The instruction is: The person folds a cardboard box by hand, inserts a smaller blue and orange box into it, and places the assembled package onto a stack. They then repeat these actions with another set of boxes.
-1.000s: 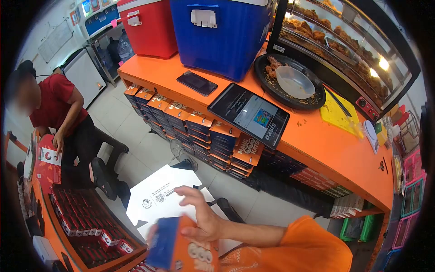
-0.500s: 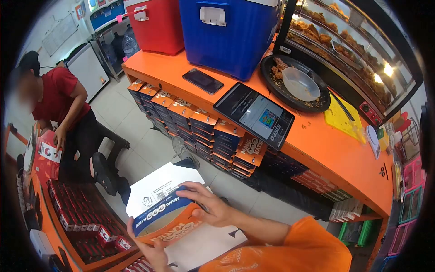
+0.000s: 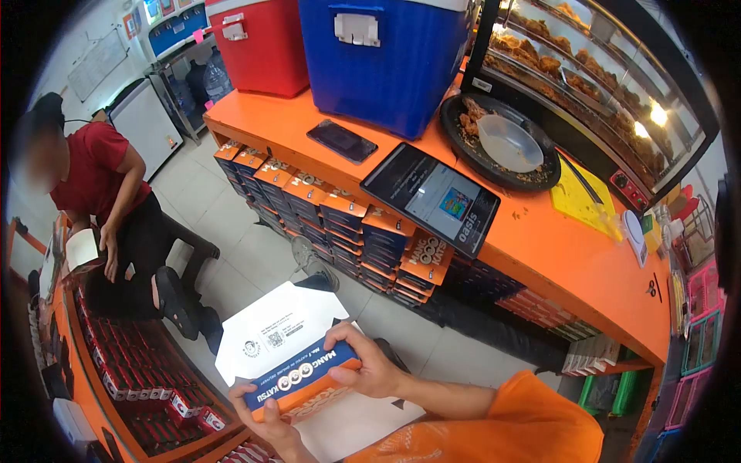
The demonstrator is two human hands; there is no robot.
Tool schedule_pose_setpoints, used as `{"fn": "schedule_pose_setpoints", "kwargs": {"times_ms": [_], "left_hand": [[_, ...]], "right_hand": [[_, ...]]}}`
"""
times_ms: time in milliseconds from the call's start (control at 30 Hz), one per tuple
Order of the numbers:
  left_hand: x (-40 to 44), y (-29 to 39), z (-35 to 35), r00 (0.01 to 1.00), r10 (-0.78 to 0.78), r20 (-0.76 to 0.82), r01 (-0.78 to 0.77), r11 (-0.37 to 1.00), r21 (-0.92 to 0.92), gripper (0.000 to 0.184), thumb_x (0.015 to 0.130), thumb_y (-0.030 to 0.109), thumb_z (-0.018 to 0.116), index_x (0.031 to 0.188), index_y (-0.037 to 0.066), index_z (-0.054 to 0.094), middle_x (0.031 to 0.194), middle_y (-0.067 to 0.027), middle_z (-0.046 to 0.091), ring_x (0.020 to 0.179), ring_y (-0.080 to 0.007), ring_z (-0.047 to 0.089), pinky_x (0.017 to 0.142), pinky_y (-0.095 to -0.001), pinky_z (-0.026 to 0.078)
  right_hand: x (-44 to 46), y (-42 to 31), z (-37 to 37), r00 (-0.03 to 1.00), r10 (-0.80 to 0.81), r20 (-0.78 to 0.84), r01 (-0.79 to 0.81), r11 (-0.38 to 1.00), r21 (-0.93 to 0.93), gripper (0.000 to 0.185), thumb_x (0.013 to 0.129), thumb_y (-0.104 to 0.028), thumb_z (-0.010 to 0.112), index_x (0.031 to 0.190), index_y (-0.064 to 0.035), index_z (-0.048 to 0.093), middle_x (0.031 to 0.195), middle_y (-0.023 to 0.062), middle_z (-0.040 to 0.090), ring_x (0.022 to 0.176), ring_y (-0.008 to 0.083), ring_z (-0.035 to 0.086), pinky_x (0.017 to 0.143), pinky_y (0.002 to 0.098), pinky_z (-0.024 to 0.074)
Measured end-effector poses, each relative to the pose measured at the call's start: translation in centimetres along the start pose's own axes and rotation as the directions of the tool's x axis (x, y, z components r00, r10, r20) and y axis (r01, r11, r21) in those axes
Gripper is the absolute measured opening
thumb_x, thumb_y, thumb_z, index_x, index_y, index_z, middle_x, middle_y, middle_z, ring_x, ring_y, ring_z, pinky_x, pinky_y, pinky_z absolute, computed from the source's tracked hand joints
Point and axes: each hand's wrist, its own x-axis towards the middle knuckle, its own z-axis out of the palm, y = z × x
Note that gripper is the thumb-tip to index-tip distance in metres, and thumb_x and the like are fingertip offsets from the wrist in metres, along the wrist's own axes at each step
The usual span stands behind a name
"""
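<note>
Low in the view, I hold a partly folded cardboard food box [image 3: 301, 377] with a blue side, an orange edge and lettering. Its large white flap [image 3: 282, 328], printed with a small logo and a square code, spreads out on the far side, and another white panel lies towards my body. My right hand [image 3: 367, 366] grips the box's right end, thumb on the near edge and fingers on the blue side. Around the left end close the fingers and thumb of my left hand [image 3: 266, 420].
A person in a red shirt [image 3: 116, 166] sits at left holding a small carton [image 3: 81, 251]. Across the aisle, an orange counter [image 3: 556, 255] bears a tablet [image 3: 432, 197], phone [image 3: 342, 140], black plate [image 3: 502, 143], coolers and a heated food cabinet. Stacked boxes [image 3: 324, 204] fill its shelf.
The gap between the box's blue and orange panels has closed, and the blue side now faces up more. The other person's flat red carton is now folded, its pale inside showing.
</note>
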Motion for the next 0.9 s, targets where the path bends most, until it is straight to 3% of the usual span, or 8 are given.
{"fn": "schedule_pose_setpoints", "kwargs": {"times_ms": [100, 267, 333, 400, 567, 633, 833, 900], "left_hand": [[-0.2, -0.3, 0.5, 0.998, -0.055, -0.003, 0.055, 0.998, -0.028, 0.041, 0.071, 0.025, 0.062, 0.106, 0.008, 0.047, 0.103, -0.0068, 0.045, 0.1, -0.0201, 0.049, 0.088, -0.0328, 0.041], [-0.7, -0.4, 2.6, 0.956, -0.102, 0.274, 0.053, 0.983, 0.178, 0.07, 0.087, 0.043, 0.057, 0.138, 0.0, 0.035, 0.122, -0.015, 0.048, 0.113, -0.0255, 0.048, 0.096, -0.039, 0.035], [-1.1, -0.6, 4.3, 0.937, -0.029, 0.347, -0.174, 0.824, 0.54, 0.08, 0.086, 0.046, 0.061, 0.143, -0.001, 0.031, 0.139, -0.0228, 0.038, 0.134, -0.0402, 0.032, 0.108, -0.0514, 0.026], [-2.2, -1.6, 5.8, 0.923, 0.003, 0.385, -0.295, 0.65, 0.7, 0.083, 0.084, 0.047, 0.064, 0.143, -0.001, 0.03, 0.145, -0.0257, 0.032, 0.138, -0.0457, 0.025, 0.111, -0.0558, 0.021], [-6.3, -2.8, 9.1, 0.829, -0.094, 0.551, -0.406, 0.576, 0.71, 0.096, 0.075, 0.044, 0.074, 0.145, -0.002, 0.027, 0.151, -0.0306, 0.02, 0.14, -0.053, 0.013, 0.112, -0.0643, 0.011], [-7.2, -3.4, 10.0, 0.828, -0.082, 0.555, -0.414, 0.579, 0.703, 0.096, 0.073, 0.04, 0.075, 0.145, -0.002, 0.028, 0.151, -0.0323, 0.019, 0.14, -0.0536, 0.013, 0.111, -0.0653, 0.011], [-7.0, -3.7, 9.0, 0.807, -0.089, 0.584, -0.446, 0.557, 0.701, 0.088, 0.071, 0.021, 0.075, 0.143, -0.002, 0.031, 0.147, -0.0352, 0.022, 0.135, -0.0493, 0.028, 0.108, -0.056, 0.027], [-6.1, -2.8, 7.0, 0.841, -0.103, 0.531, -0.359, 0.629, 0.69, 0.081, 0.071, 0.016, 0.073, 0.141, -0.002, 0.035, 0.145, -0.0345, 0.029, 0.13, -0.0447, 0.04, 0.104, -0.0512, 0.039]], "right_hand": [[-1.2, -0.5, -1.0, 0.998, 0.067, 0.007, -0.066, 0.997, -0.024, 0.042, 0.081, -0.019, 0.071, 0.113, -0.0048, 0.048, 0.111, 0.0094, 0.047, 0.105, 0.019, 0.046, 0.095, 0.0306, 0.0368], [-4.7, -0.4, -5.4, 0.93, 0.082, -0.359, -0.112, 0.992, -0.063, 0.036, 0.088, -0.023, 0.068, 0.114, -0.0061, 0.049, 0.107, 0.0053, 0.052, 0.098, 0.0139, 0.052, 0.086, 0.0286, 0.0442], [-7.3, 2.1, -9.5, 0.708, 0.427, -0.562, -0.183, 0.88, 0.438, 0.033, 0.097, -0.03, 0.058, 0.117, -0.0064, 0.049, 0.108, 0.0054, 0.054, 0.101, 0.0137, 0.054, 0.09, 0.0296, 0.0453], [-9.9, 4.1, -12.8, 0.551, 0.57, -0.61, -0.111, 0.774, 0.623, 0.035, 0.101, -0.03, 0.049, 0.124, -0.0045, 0.047, 0.119, 0.0092, 0.057, 0.111, 0.0203, 0.056, 0.096, 0.0374, 0.0475], [-13.4, 6.1, -15.6, 0.637, 0.613, -0.467, -0.261, 0.742, 0.618, 0.044, 0.098, -0.023, 0.051, 0.135, -0.0018, 0.042, 0.134, 0.0121, 0.052, 0.121, 0.0274, 0.053, 0.103, 0.0484, 0.0429], [-12.4, 7.3, -16.3, 0.604, 0.57, -0.556, -0.013, 0.706, 0.709, 0.049, 0.094, -0.029, 0.059, 0.135, -0.0052, 0.044, 0.136, 0.0116, 0.051, 0.125, 0.0273, 0.05, 0.104, 0.0468, 0.0415], [-7.4, 14.4, -19.6, 0.419, 0.541, -0.729, -0.188, 0.838, 0.513, 0.039, 0.097, -0.034, 0.057, 0.123, -0.0076, 0.047, 0.116, 0.0083, 0.055, 0.103, 0.0203, 0.057, 0.087, 0.0379, 0.0479], [-6.6, 15.6, -20.1, 0.322, 0.417, -0.85, -0.583, 0.795, 0.169, 0.041, 0.097, -0.033, 0.058, 0.124, -0.0058, 0.045, 0.115, 0.0088, 0.055, 0.102, 0.0165, 0.055, 0.085, 0.0348, 0.0469]]}}
